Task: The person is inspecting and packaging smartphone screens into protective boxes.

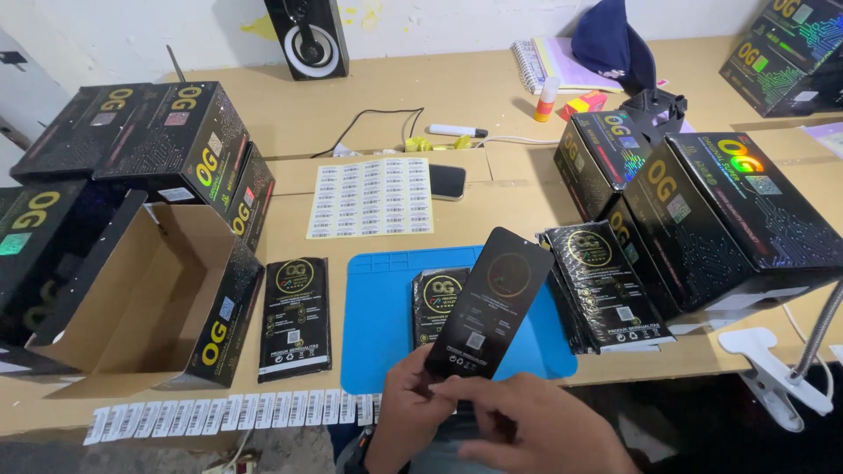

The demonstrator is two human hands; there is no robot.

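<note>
From the head camera, both hands sit at the six o'clock edge of the frame: the left hand (411,405) pinches the lower end of a flat black packet (489,303) that tilts up toward one o'clock over the blue mat (378,325), while the right hand (536,430) lies just beside it with fingers curled close to the packet's bottom edge, though whether it grips anything I cannot tell. Around them, a second black packet (436,303) lies on the mat, a stack of packets (601,285) sits at three o'clock, a single packet (295,316) at nine o'clock beside an open black carton (154,298), a label sheet (372,197) lies at twelve o'clock, and a strip of barcode stickers (228,414) runs along the table edge at eight o'clock.
</note>
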